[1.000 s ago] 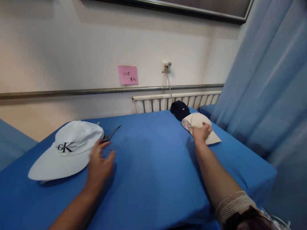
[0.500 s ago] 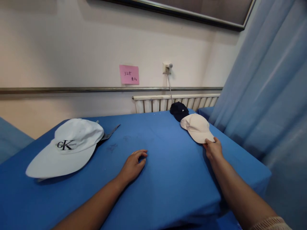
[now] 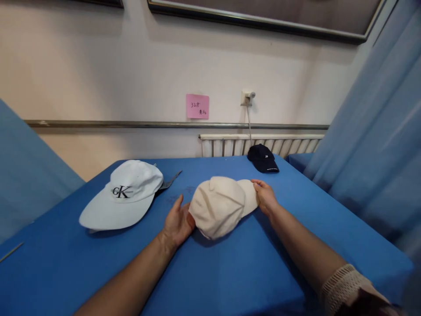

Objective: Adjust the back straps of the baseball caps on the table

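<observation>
A cream baseball cap (image 3: 217,208) is held tilted above the blue-covered table, its brim to the right. My right hand (image 3: 265,197) is closed on the brim edge, thumb on top. At the cap's back edge, my left hand (image 3: 179,221) is cupped with its thumb raised apart; its fingertips touch the rim or pass partly behind it. To the left lies a white baseball cap (image 3: 136,188) with black "CK" letters, over a dark strap-like piece (image 3: 171,180). A navy baseball cap (image 3: 262,158) rests at the far right of the table.
A blue cloth (image 3: 210,281) covers the table. Blue curtains (image 3: 368,131) hang at the right, with another at the left. Behind are a wall rail (image 3: 138,124), a radiator (image 3: 230,145), a plugged socket (image 3: 246,98) and a pink note (image 3: 197,106). A thin stick (image 3: 11,252) lies far left.
My right hand has lifted the cream cap from beside the navy cap and brought it left and nearer. My left hand has opened and met its back edge. The view has turned left.
</observation>
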### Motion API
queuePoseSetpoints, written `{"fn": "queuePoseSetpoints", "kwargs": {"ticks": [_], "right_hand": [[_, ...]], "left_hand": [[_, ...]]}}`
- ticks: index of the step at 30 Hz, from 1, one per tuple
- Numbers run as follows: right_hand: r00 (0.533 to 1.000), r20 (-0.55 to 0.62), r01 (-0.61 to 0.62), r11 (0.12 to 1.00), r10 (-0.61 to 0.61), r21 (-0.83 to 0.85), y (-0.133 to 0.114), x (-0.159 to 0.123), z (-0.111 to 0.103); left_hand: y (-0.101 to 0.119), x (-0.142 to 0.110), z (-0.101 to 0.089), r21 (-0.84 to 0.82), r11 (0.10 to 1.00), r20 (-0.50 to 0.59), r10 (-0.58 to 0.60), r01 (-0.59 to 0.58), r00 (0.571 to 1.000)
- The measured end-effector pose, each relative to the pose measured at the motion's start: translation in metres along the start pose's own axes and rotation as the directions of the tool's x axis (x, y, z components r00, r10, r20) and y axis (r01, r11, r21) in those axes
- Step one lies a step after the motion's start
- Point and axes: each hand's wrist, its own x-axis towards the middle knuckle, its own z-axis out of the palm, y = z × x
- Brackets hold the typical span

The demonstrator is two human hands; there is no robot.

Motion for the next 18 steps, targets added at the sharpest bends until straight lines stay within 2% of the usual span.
{"fn": "queuePoseSetpoints", "kwargs": {"ticks": [3, 6, 9, 11, 12, 13, 14, 15, 16, 17, 18], "right_hand": [[0.998, -0.062, 0.000, 0.997, -0.005, -0.080, 0.013, 0.012, 0.020], [0.987, -0.146, 0.038, 0.987, -0.062, -0.157, 0.018, 0.024, 0.022], [0.953, -0.217, 0.150, 0.954, -0.209, -0.260, 0.008, 0.020, 0.016], [0.913, -0.164, 0.309, 0.894, -0.375, -0.323, -0.003, 0.000, 0.016], [0.827, 0.024, 0.527, 0.759, -0.562, -0.382, -0.008, -0.016, 0.017], [0.691, 0.252, 0.716, 0.595, -0.677, -0.364, -0.012, -0.034, 0.021], [0.535, 0.463, 0.845, 0.448, -0.707, -0.292, -0.014, -0.054, 0.025], [0.382, 0.635, 0.920, 0.338, -0.671, -0.198, -0.015, -0.073, 0.030], [0.260, 0.767, 0.955, 0.273, -0.587, -0.115, -0.015, -0.090, 0.036], [0.192, 0.862, 0.967, 0.242, -0.469, -0.084, -0.013, -0.104, 0.041], [0.160, 0.911, 0.973, 0.217, -0.380, -0.080, -0.010, -0.113, 0.046]], "left_hand": [[0.005, -0.003, -0.007, -0.020, 1.000, -0.085, -0.013, 0.012, 0.996], [0.004, 0.000, -0.011, -0.016, 0.999, -0.167, -0.031, 0.028, 0.985], [0.000, 0.006, -0.009, 0.002, 1.000, -0.219, -0.011, 0.012, 0.976], [-0.002, 0.008, -0.007, -0.006, 1.000, -0.232, 0.009, -0.011, 0.973], [-0.002, 0.008, -0.005, -0.022, 1.000, -0.230, 0.014, -0.019, 0.973], [-0.002, 0.008, -0.004, -0.041, 0.999, -0.223, 0.012, -0.022, 0.975], [-0.002, 0.007, -0.003, -0.060, 0.998, -0.213, 0.008, -0.021, 0.977], [-0.001, 0.006, -0.001, -0.077, 0.997, -0.201, 0.001, -0.017, 0.980], [0.000, 0.005, 0.000, -0.092, 0.996, -0.190, -0.005, -0.012, 0.982], [0.000, 0.003, 0.002, -0.104, 0.994, -0.185, -0.009, -0.010, 0.983], [0.001, 0.002, 0.003, -0.115, 0.993, -0.188, -0.009, -0.013, 0.982]]}}
